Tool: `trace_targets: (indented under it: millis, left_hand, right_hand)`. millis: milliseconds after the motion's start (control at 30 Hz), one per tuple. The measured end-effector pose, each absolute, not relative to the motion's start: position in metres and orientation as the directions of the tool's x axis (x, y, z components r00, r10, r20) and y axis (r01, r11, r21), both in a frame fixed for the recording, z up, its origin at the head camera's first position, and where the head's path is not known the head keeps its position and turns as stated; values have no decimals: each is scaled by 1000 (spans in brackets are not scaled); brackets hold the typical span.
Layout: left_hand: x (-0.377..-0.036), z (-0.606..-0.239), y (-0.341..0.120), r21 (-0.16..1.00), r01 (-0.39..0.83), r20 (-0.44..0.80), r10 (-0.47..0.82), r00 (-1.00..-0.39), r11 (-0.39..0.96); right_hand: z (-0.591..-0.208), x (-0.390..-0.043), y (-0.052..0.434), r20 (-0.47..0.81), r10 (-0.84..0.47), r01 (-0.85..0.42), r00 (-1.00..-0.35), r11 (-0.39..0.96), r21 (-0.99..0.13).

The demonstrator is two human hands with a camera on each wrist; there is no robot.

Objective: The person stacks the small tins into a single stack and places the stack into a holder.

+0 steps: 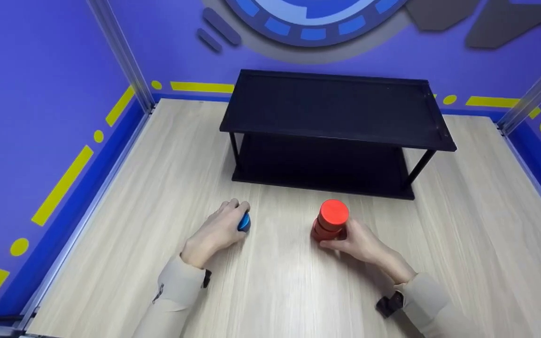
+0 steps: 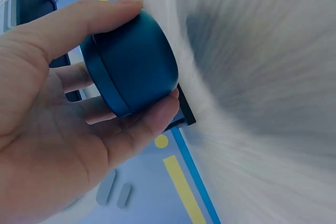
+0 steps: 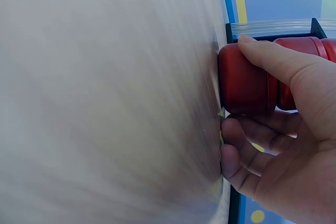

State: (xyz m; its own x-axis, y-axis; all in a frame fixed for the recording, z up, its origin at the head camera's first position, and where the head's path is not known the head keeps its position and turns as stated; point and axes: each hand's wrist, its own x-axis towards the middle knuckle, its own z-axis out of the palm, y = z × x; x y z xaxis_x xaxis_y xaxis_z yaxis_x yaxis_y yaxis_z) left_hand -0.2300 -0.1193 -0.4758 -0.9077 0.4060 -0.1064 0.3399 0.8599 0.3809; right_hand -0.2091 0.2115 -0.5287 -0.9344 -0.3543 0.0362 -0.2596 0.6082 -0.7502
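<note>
A small round blue tin with a lid point(image 2: 134, 64) is gripped by my left hand point(image 1: 221, 225), the thumb on one side and curled fingers on the other. Its shadow falls on the table beside it. To the right, two red tins stand stacked one on the other; the upper tin point(image 1: 334, 212) shows its flat lid. My right hand point(image 1: 364, 241) holds the lower red tin point(image 3: 245, 80) between thumb and fingers, close to the tabletop. Some of its fingertips rest at the table surface. Both hands are in front of the black shelf.
The black two-level shelf point(image 1: 336, 108) stands at the back of the pale wood-grain table point(image 1: 280, 291). Blue panels with yellow marks point(image 1: 66, 183) wall the table at the back and sides, with metal posts point(image 1: 127, 56) at the corners.
</note>
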Motion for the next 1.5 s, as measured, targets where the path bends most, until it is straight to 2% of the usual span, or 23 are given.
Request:
trace_targets:
  millis: [567, 833, 1500]
  left_hand:
    - [-233, -455, -102, 388, 408, -65, 466, -882, 827]
    - [-237, -447, -85, 384, 465, -61, 524, -849, 798]
    - [-239, -442, -64, 356, 536, -15, 578, -816, 766]
  right_hand:
    - [-529, -211, 212, 38, -370, -265, -928, 588, -764]
    - [-529, -209, 212, 29, -364, -256, -931, 593, -763]
    - [-530, -210, 212, 38, -373, -269, -927, 590, -761]
